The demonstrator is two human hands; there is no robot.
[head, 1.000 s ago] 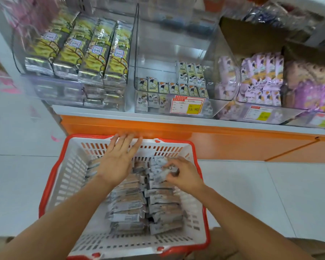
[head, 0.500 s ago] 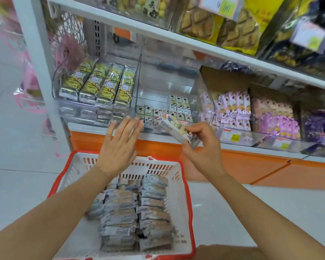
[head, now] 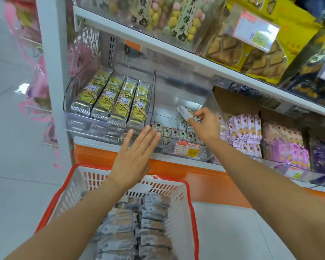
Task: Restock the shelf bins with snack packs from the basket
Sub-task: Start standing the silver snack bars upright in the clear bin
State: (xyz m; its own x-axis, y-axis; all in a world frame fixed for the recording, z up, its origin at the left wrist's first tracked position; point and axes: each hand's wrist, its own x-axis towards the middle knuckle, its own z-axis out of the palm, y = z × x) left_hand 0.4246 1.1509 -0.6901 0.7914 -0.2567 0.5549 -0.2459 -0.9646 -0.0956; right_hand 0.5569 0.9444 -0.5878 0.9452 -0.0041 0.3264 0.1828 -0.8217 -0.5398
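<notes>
Head view: the right hand [head: 206, 126], just right of the frame's centre, pinches one snack pack [head: 186, 114] between thumb and curled fingers. Half a second ago it held that pack in front of the shelf edge. It has now reached over the front wall into the middle clear bin [head: 167, 111], and the pack is tilted above the small rows of packs [head: 174, 132] already lying there.

The left hand [head: 135, 156] holds nothing, its fingers straight and close together. It has risen from above the basket's far rim to the lower left corner of that bin, its fingertips over the front lip. Whether they touch the plastic cannot be told.

A second ago both hands were down in the red and white basket [head: 178, 186]. The basket now sits lower in the frame, and two columns of grey-brown packs [head: 135, 231] remain in it.

The view has tilted upward, so an upper shelf of bagged snacks [head: 223, 47] fills the top. Yellow-green packs [head: 113, 98] fill the bin to the left, purple ones [head: 246, 132] the bin to the right.
</notes>
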